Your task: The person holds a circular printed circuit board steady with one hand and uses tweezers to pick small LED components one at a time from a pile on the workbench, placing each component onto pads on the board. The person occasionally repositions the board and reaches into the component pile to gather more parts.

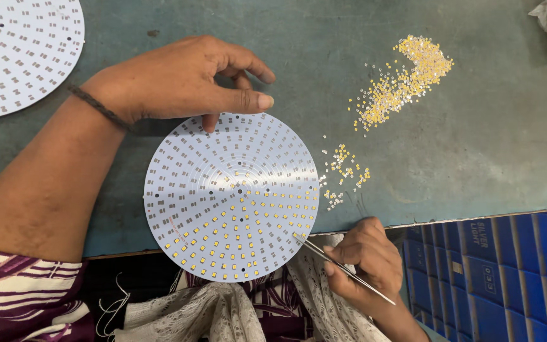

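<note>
Thin, stiff white round LED circuit board (pixel 231 196) at table-edge centre, left hand (pixel 185 79) curled, fingertip steadying its 12 o'clock rim; right hand (pixel 365 259) pinches slim metal tweezers (pixel 343 269) at 4 o'clock; tiny yellow chips (pixel 406 79) look light, easily scattered.

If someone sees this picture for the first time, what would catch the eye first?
Most likely the round white circuit board in the middle of the green table, its lower right part filled with small yellow chips. The left hand touches its top edge, while the right hand holds thin metal tweezers at its lower right rim. A loose pile of yellow chips lies at upper right.
</note>
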Tool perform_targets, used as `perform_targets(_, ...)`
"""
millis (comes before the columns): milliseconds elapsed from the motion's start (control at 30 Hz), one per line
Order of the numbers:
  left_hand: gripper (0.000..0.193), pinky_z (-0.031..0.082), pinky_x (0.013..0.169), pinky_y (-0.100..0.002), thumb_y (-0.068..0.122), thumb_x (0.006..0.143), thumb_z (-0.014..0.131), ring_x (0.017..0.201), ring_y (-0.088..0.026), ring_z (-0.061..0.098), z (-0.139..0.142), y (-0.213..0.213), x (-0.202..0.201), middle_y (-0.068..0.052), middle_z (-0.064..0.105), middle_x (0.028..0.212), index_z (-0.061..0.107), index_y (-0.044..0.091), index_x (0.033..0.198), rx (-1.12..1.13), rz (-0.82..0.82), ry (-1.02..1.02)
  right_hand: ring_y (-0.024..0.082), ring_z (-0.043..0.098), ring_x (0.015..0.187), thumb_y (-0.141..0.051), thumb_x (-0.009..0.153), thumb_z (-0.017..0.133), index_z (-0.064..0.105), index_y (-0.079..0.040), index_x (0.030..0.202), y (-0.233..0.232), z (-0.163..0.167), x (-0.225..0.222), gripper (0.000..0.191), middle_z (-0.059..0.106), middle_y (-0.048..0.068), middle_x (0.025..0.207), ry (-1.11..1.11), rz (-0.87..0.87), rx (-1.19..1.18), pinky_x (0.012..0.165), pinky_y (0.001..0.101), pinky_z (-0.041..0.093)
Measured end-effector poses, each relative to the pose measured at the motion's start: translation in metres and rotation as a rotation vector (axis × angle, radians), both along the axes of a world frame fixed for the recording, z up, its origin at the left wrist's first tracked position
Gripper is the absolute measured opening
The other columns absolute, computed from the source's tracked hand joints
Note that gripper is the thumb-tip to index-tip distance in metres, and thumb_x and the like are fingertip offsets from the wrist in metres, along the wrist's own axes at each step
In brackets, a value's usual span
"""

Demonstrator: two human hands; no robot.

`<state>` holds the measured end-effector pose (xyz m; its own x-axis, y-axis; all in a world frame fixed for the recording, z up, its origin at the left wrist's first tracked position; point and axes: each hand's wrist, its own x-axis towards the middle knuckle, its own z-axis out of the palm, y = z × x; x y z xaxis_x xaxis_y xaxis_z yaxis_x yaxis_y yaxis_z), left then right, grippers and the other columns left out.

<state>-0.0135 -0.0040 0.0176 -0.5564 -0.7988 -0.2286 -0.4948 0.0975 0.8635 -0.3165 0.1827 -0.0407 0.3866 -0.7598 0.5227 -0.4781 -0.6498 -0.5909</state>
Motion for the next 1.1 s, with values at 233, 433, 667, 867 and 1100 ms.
perform_targets(233, 0.063, 0.055, 0.045, -0.030, 0.045, 0.082, 0.073, 0.049, -0.014, 0.066, -0.009, -0.003, 0.004, -0.005, 0.077, 0.094, 0.067, 0.008, 0.132, -0.004, -0.011, 0.017, 0.020, 0.060, 0.067, -0.010, 0.075, 0.080, 0.064, -0.004, 0.078, 0.001, 0.002, -0.001, 0.018, 0.066, 0.005, 0.072, 0.019, -0.002, 0.030, 0.068, 0.0346, 0.043)
perform_targets(433, 0.063, 0.055, 0.046, -0.032, 0.044, 0.081, 0.073, 0.050, -0.015, 0.064, -0.013, -0.005, 0.004, -0.007, 0.078, 0.099, 0.068, 0.008, 0.132, 0.033, -0.008, 0.007, 0.017, 0.063, 0.069, -0.005, 0.080, 0.078, 0.065, 0.000, 0.082, -0.010, 0.003, -0.019, 0.015, 0.067, 0.008, 0.078, -0.046, -0.280, 0.084, 0.065, 0.0281, 0.048)
perform_targets(667, 0.065, 0.055, 0.047, -0.033, 0.046, 0.080, 0.073, 0.051, -0.016, 0.066, -0.016, -0.004, 0.005, -0.007, 0.073, 0.109, 0.068, 0.011, 0.134, 0.078, 0.027, -0.018, 0.017, 0.062, 0.068, -0.006, 0.078, 0.080, 0.062, 0.000, 0.079, -0.022, -0.002, -0.030, 0.019, 0.069, 0.008, 0.078, -0.024, -0.274, 0.106, 0.063, 0.0281, 0.047)
perform_targets(867, 0.063, 0.055, 0.046, -0.032, 0.047, 0.082, 0.074, 0.052, -0.016, 0.066, -0.016, -0.004, 0.005, -0.007, 0.072, 0.107, 0.068, 0.011, 0.134, 0.091, 0.030, -0.014, 0.016, 0.064, 0.069, -0.008, 0.076, 0.083, 0.063, -0.001, 0.079, -0.024, 0.002, -0.029, 0.022, 0.072, 0.009, 0.081, 0.017, -0.240, 0.103, 0.063, 0.0275, 0.047)
perform_targets(1100, 0.062, 0.056, 0.047, -0.032, 0.048, 0.083, 0.075, 0.052, -0.016, 0.067, -0.014, -0.002, 0.005, -0.008, 0.072, 0.103, 0.068, 0.012, 0.133, 0.093, 0.043, -0.032, 0.016, 0.065, 0.070, -0.007, 0.077, 0.083, 0.062, -0.001, 0.079, -0.024, 0.004, -0.028, 0.022, 0.072, 0.010, 0.082, 0.015, -0.252, 0.112, 0.062, 0.0267, 0.048)
